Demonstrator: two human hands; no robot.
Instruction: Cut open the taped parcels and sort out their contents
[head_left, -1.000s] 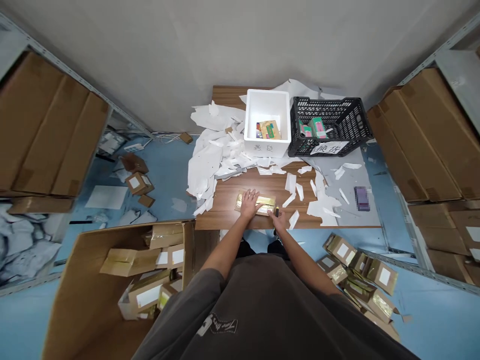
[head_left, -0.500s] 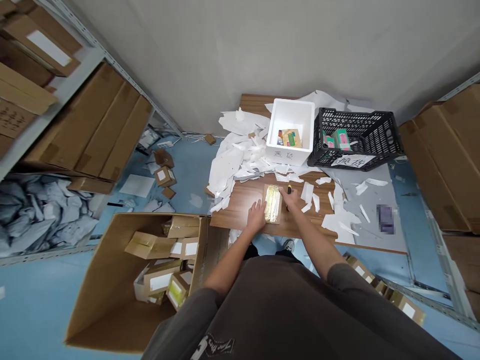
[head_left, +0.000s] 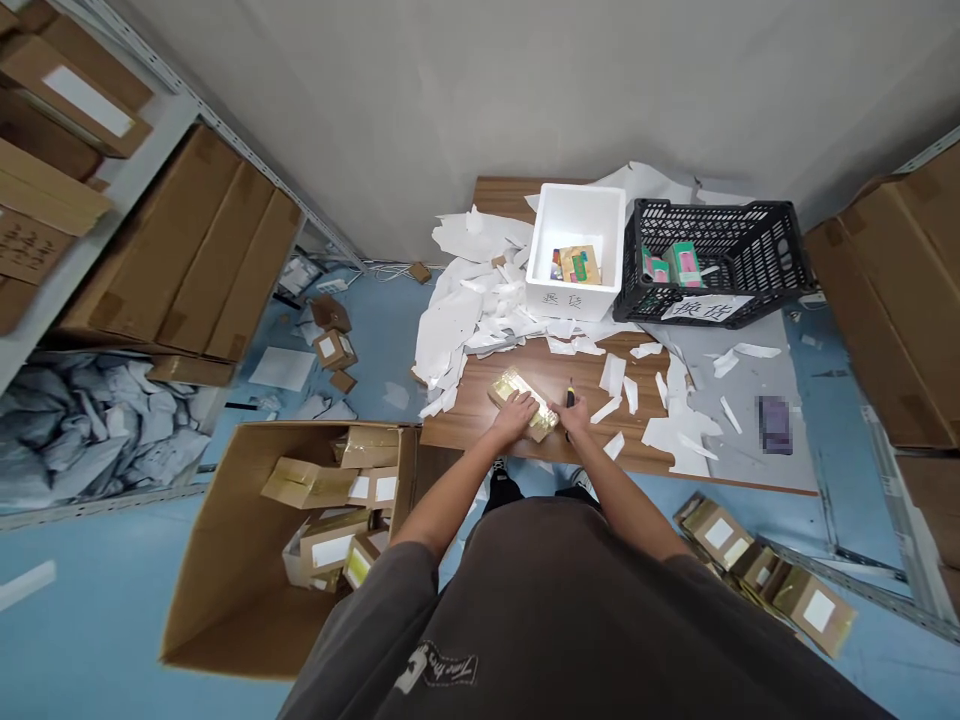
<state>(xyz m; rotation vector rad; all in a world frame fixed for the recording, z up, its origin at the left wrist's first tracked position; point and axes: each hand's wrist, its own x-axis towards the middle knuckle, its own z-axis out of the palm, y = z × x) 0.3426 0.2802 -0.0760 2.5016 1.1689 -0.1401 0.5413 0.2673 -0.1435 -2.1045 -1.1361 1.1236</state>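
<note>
A small cardboard box (head_left: 508,384) wrapped in shiny yellowish tape lies slantwise on the wooden table (head_left: 480,430) in front of me. My left hand (head_left: 514,416) is closed over its near side, with the fingers across the top. In my right hand (head_left: 574,419) is a black and yellow utility knife (head_left: 570,398), its front end pointing away from me. The right fingertips reach the box's right end. Part of the box is hidden under my hands, and I cannot tell whether the blade is out.
Torn white paper (head_left: 450,320) covers the table's left. Behind stand a white foam box (head_left: 574,300) and a black crate (head_left: 712,260), both holding small packages. A large open carton (head_left: 217,560) with boxes stands at left. More boxes (head_left: 817,610) lie on the floor at right.
The box turned from lying sideways to end-on, then to a slant. My left hand shifted from its side to over it. The knife stays in my right hand. The camera view swung too.
</note>
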